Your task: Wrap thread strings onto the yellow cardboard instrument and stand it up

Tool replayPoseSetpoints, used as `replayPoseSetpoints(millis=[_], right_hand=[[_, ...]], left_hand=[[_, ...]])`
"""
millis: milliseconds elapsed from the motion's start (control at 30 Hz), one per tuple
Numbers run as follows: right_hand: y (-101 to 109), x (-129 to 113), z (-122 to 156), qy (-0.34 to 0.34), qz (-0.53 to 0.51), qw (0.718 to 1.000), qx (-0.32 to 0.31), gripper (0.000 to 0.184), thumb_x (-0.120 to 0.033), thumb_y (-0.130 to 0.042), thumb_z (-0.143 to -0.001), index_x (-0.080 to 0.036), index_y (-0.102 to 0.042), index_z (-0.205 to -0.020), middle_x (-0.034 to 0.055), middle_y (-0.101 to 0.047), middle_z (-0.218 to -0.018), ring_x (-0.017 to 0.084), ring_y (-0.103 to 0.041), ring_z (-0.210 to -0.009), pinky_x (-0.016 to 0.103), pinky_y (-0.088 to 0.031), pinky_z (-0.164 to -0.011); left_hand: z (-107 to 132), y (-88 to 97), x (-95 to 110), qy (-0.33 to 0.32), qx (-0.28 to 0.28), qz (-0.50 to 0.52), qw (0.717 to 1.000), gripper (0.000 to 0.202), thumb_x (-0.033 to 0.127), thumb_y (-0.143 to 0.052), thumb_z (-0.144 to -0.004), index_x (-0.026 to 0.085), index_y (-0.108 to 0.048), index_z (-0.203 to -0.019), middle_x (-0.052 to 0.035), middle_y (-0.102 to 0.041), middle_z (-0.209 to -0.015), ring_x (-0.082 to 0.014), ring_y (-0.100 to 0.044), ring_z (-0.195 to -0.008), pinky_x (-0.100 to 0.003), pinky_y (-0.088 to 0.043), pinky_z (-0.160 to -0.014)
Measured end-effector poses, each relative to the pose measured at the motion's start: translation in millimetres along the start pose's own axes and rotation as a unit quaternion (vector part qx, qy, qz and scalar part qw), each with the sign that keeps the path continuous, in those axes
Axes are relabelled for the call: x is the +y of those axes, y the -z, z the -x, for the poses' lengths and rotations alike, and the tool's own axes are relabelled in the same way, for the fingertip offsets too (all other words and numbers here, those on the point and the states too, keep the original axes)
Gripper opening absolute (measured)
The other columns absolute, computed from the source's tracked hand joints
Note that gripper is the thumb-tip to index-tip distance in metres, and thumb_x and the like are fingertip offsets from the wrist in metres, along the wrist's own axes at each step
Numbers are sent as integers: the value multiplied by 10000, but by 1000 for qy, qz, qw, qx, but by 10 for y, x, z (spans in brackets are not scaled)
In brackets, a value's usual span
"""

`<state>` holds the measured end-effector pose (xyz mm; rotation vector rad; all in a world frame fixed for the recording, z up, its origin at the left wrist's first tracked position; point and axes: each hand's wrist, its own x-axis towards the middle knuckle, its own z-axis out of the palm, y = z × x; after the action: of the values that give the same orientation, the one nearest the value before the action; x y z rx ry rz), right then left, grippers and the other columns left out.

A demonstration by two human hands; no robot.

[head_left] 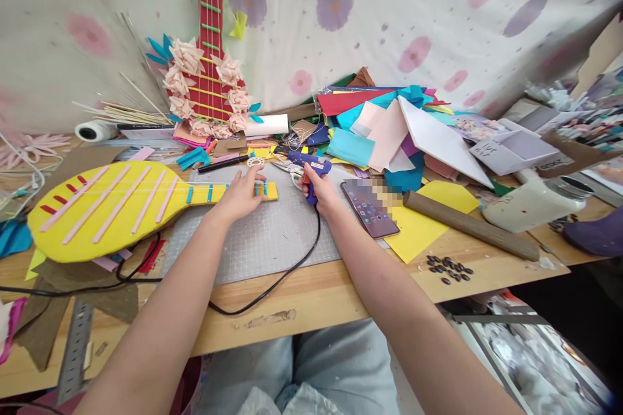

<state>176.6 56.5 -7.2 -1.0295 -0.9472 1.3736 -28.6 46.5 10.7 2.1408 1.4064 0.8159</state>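
Note:
A yellow paper guitar (111,207) with pink and blue strips lies flat on the table, its neck over a grey cutting mat (272,233). My left hand (241,194) rests on the neck near its right end, fingers pressed down on it. My right hand (318,189) is closed round the handle of a blue glue gun (309,165), whose black cord (272,285) loops toward the front edge. The gun's nozzle points left, toward the end of the neck.
A phone (370,207) lies just right of my right hand on yellow paper (418,227). A brown roll (470,225), dark seeds (448,269), a heap of coloured paper (389,130), a red guitar with paper flowers (209,78) and sticks (126,113) stand behind.

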Motion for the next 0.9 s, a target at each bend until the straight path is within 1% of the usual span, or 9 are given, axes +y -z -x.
replayPoseSetpoints(millis=[133,233,300,400,467,633,700,800,900], right_hand=[[1,0,-5,1,15,1000,5,456,-616,-622,-656,-172,-532,-601,3,-604,-604,43,-415,-417,181,-327,-377],[6,4,-10,-11,40,999,9,465,-625,-587,-694,-169,-544,-610,12,-604,-589,52,-453,-428,181,-360,-394],[-2,11,-9,-16,37,999,4,459,-622,-592,-698,-170,-555,-633,20,-615,-596,72,-520,-472,184,-401,-422],[-52,31,6,-15,-7,1000,-8,413,-588,-634,-688,-181,-564,-716,26,-649,-652,118,-615,-594,209,-482,-497],[-105,51,20,-9,-44,999,-15,385,-555,-657,-688,-195,-561,-785,16,-658,-675,137,-643,-659,236,-522,-554],[-221,115,28,-13,-90,996,-14,357,-531,-654,-712,-218,-533,-832,1,-666,-710,139,-664,-739,267,-548,-649],[-245,136,22,-24,-88,996,-18,365,-550,-636,-720,-218,-528,-827,5,-663,-701,141,-667,-742,269,-546,-650],[-264,152,17,-37,-87,995,-20,388,-571,-627,-716,-212,-530,-827,11,-653,-665,147,-667,-715,267,-543,-634],[-274,148,22,-39,-97,994,-21,389,-561,-636,-714,-206,-530,-832,9,-645,-643,148,-664,-687,270,-541,-629]], left_hand=[[12,-69,-74,-20,32,64,997,633,130,-678,-599,234,-474,-1189,-67,-627,-1063,-302,-449,-1204,-527,-159,-1101],[25,-101,-107,-26,36,50,998,623,149,-670,-620,225,-462,-1202,-69,-624,-1078,-291,-451,-1199,-524,-165,-1097],[32,-109,-119,-28,30,32,999,626,164,-662,-643,213,-442,-1227,-80,-617,-1105,-286,-450,-1200,-515,-179,-1095],[35,-114,-127,-31,24,12,999,635,176,-648,-665,208,-415,-1255,-86,-612,-1127,-280,-451,-1198,-505,-192,-1093],[35,-118,-127,-29,23,4,999,648,181,-645,-669,201,-402,-1269,-91,-612,-1126,-279,-458,-1190,-505,-200,-1089],[23,-140,-113,-29,19,-23,999,658,191,-638,-679,174,-379,-1283,-112,-616,-1140,-288,-467,-1184,-504,-219,-1081],[14,-154,-109,-35,20,-28,999,650,194,-640,-679,186,-379,-1273,-103,-628,-1127,-289,-489,-1162,-521,-178,-1094],[-2,-176,-104,-41,27,-29,998,629,191,-655,-666,208,-401,-1241,-84,-655,-1080,-293,-534,-1111,-549,-64,-1112],[-12,-190,-99,-43,40,-17,998,613,179,-671,-646,213,-431,-1208,-74,-667,-1047,-295,-556,-1090,-531,5,-1123]])
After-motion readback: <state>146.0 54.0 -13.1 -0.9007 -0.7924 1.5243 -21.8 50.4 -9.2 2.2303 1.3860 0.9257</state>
